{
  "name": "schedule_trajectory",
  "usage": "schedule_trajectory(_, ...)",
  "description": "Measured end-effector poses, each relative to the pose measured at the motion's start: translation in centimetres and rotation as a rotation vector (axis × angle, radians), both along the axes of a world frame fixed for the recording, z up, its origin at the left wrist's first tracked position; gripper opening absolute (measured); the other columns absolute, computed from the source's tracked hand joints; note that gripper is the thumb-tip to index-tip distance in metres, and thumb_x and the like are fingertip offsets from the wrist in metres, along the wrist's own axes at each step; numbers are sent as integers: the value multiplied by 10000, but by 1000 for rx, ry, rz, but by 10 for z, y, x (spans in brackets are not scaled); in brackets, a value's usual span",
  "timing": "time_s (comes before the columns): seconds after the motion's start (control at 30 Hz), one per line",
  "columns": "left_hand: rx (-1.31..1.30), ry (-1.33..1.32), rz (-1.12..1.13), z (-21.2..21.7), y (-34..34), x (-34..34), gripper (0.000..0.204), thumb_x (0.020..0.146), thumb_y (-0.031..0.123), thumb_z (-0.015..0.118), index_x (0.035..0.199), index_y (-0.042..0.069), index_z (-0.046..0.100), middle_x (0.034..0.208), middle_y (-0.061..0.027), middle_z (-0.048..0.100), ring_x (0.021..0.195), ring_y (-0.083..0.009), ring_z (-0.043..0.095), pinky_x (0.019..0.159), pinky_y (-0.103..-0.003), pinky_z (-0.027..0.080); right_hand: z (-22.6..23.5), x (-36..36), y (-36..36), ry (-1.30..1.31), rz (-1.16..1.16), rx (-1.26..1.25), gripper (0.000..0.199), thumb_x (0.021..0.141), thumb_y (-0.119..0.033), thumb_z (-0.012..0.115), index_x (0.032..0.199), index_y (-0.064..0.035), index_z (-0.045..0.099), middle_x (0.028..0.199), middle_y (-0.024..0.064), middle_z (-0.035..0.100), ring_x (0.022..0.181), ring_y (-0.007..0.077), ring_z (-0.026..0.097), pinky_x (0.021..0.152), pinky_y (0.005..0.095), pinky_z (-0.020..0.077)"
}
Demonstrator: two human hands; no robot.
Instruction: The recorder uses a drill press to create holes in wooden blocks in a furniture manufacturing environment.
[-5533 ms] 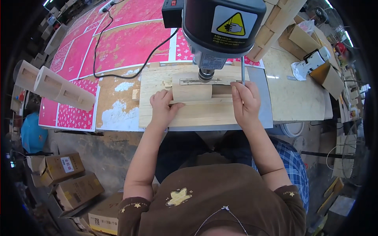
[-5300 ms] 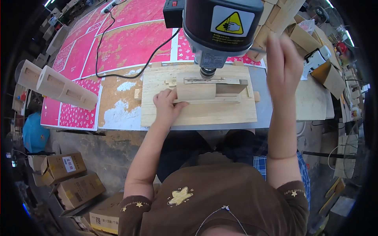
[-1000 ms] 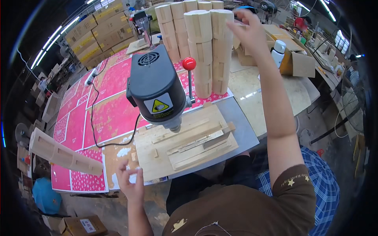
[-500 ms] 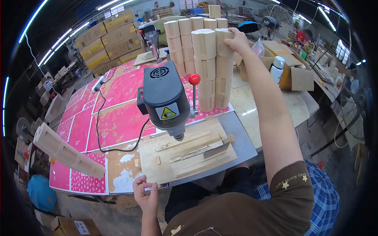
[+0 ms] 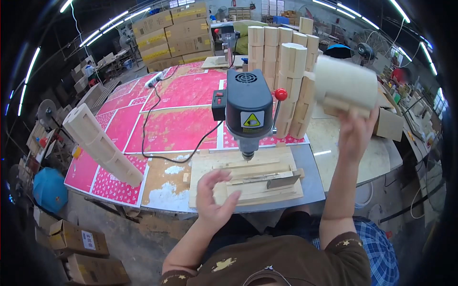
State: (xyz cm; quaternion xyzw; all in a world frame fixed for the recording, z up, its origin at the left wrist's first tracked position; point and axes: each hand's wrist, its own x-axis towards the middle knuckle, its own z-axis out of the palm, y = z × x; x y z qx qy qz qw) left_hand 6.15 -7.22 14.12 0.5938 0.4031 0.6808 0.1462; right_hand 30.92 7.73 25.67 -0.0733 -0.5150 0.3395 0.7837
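My right hand [image 5: 355, 129] holds up a pale wooden cylinder [image 5: 347, 85] at the right; the cylinder is tilted onto its side and slightly blurred. Over the near edge of the work board, my left hand [image 5: 214, 198] hovers with fingers apart and nothing in it. A bench drill press [image 5: 248, 102] with a red-knobbed lever [image 5: 281, 95] stands between my hands and the stacks. Its drill chuck [image 5: 247, 151] points down at a wooden jig [image 5: 243, 178] made of strips, with a dark metal plate [image 5: 283, 182] on it.
Tall stacks of wooden cylinders [image 5: 292, 66] rise behind the drill. Another stack [image 5: 102, 145] leans at the table's left. A black cable [image 5: 183, 161] crosses the pink-sheeted table [image 5: 183, 105] to a power strip [image 5: 153, 80]. Cartons [image 5: 188, 35] are piled at the back.
My right hand has lifted a cylinder off the top of a stack and brought it nearer, tilting it. My left hand has risen toward the jig. The view has shifted leftward.
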Motion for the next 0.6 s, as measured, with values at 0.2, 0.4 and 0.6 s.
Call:
schedule_trajectory(0.2,150,-11,1,17,21,29,832,708,117,777,1348,-25,264,1165,-145,497,1013,-200,524,845,-328,427,-87,-58,-85,-316,314,-196,797,764,26,611,1418,-63,165,1358,127,329,1239,220,391,1014,377,362)
schedule_trajectory(0.4,-32,-134,165,4,8,14,738,727,84,758,1332,-30,351,1037,-80,588,876,-136,579,742,-252,461,-106,-93,-98,-212,679,-529,788,789,31,577,1420,-88,121,1262,118,339,1191,207,424,964,343,397)
schedule_trajectory(0.6,-298,-354,167,3,-14,-5,703,750,51,732,1335,-47,355,1021,-112,626,934,-147,604,807,-278,484,-123,-95,-96,-546,810,-765,707,804,-88,654,1386,-58,253,1170,155,460,1141,232,458,924,365,415)
